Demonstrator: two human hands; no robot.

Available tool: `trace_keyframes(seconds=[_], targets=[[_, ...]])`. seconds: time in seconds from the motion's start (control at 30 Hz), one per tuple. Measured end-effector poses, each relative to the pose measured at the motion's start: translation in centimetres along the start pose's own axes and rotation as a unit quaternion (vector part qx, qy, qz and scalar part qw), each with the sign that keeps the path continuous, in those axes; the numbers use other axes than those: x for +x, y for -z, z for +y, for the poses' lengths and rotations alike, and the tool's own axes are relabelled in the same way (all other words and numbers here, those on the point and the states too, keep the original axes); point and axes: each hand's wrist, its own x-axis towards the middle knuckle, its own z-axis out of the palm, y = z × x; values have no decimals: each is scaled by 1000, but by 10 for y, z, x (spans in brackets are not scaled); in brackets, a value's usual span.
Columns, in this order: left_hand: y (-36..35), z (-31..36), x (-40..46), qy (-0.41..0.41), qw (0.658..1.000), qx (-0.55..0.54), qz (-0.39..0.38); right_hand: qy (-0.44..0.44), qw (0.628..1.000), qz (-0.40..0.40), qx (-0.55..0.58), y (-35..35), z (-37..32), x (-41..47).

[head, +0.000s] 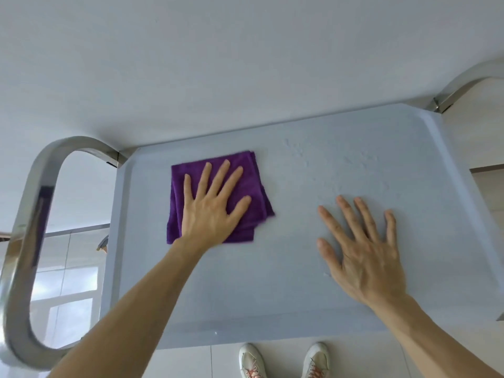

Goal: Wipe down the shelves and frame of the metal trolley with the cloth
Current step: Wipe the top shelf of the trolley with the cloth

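Cloth: a purple cloth [245,186], folded into a rough square with layered edges showing on its right side, lay flat on the far-left part of the trolley's top shelf [272,282].
Left hand: the left hand [211,207] pressed palm-down on the middle of the cloth, fingers straight and spread, curled round nothing; its bare forearm ran in from the lower left.
Right hand: the right hand [362,249] lay flat on the bare shelf, well to the right of the cloth and apart from it, fingers straight and slightly fanned, holding nothing.
Top shelf: a pale grey-blue tray with a raised, bevelled rim, seen from above; a scatter of small droplets or specks [327,165] showed on the surface beyond the right hand, right of the cloth.
Frame: a polished metal tube handle [32,227] looped up at the left end of the shelf and joined its far-left corner; a second metal tube [463,80] met the far-right corner.
Surroundings: a plain pale wall [218,64] stood just behind the trolley; light floor tiles showed below its near edge.
Person: two white shoes with orange laces [283,361] stood on the tiles just under the near edge of the shelf.
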Motion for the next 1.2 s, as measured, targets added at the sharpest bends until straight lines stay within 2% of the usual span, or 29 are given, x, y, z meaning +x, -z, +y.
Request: trace_keyframes(seconds=[0.07, 0.17, 0.33, 0.5, 0.73, 0.83, 0.9, 1.0, 1.1, 1.2], targets=[[-2, 19, 31, 85, 996, -20, 2, 0, 1000, -3, 1, 0, 0, 0], [-4, 53, 65, 126, 992, -31, -2, 1, 1000, 2, 3, -2, 1, 0], [-6, 102, 75, 39, 998, -44, -3, 3, 1000, 5, 7, -4, 1, -1], [-9, 112, 33, -59, 998, -31, -5, 7, 1000, -7, 9, -2, -1, 0], [-10, 118, -38, -45, 998, -20, -27, 18, 1000, 11, 7, -2, -1, -1], [-2, 107, -51, -68, 991, -109, -28, 18, 1000, 12, 5, -4, 0, -2], [7, 84, -59, -53, 981, -184, -13, 15, 1000, 12, 6, -4, 0, -1], [12, 43, -80, 9, 989, -148, 27, 17, 1000, 12, 8, -3, -1, -1], [9, 18, -96, 75, 990, -122, 14, 18, 1000, 17, 10, -3, -1, 0], [1, 13, -105, 78, 992, -102, 2, 15, 999, 30, 24, -2, 0, 1]])
